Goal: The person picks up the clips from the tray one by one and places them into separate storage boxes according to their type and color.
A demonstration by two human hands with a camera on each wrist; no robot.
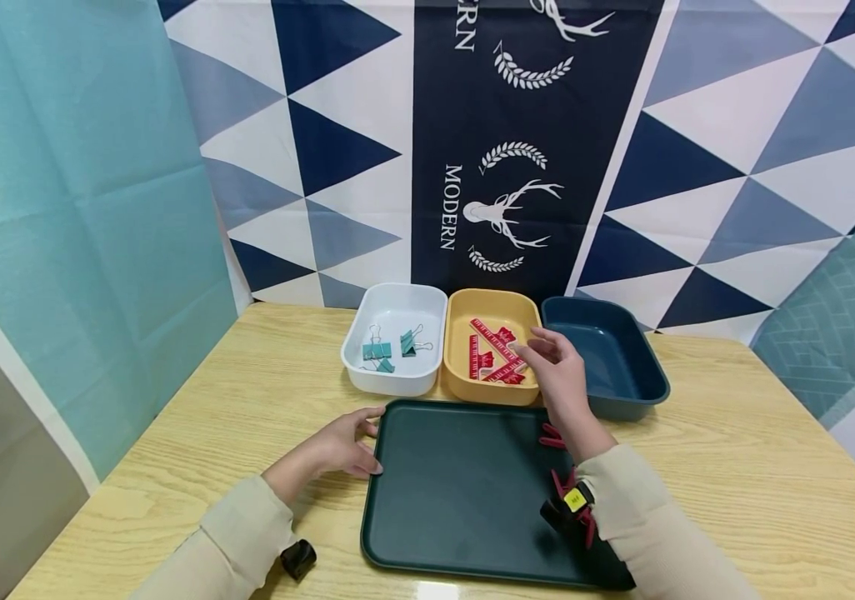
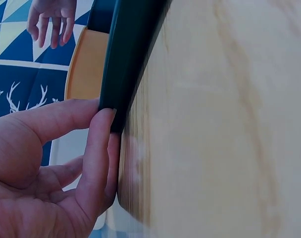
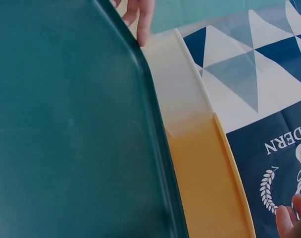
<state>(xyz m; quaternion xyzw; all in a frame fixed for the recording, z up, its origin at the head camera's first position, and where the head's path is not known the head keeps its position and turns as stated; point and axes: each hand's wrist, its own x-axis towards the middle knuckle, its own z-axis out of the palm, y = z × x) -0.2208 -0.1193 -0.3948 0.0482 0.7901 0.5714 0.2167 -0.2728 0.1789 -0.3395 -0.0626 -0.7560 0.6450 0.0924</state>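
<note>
My left hand point(image 1: 339, 443) rests at the left edge of a dark green tray point(image 1: 465, 492), fingertips and thumb touching its rim. In the left wrist view, the thumb and fingers of that hand point(image 2: 66, 168) meet the rim. Over the front right of a yellow bin point(image 1: 491, 396) hovers my right hand point(image 1: 558, 371), fingers loosely bent, with nothing visible in them. Several red pieces with white markings point(image 1: 498, 354) lie in that bin. Red clips point(image 1: 551, 436) lie at the tray's right side, partly hidden by my right arm.
A white bin point(image 1: 393, 382) with teal binder clips point(image 1: 377, 351) stands left of the yellow one. To the right is a dark blue bin point(image 1: 622, 404). The bins stand along the back of the wooden table point(image 1: 727, 467), before a patterned cloth point(image 1: 487, 167).
</note>
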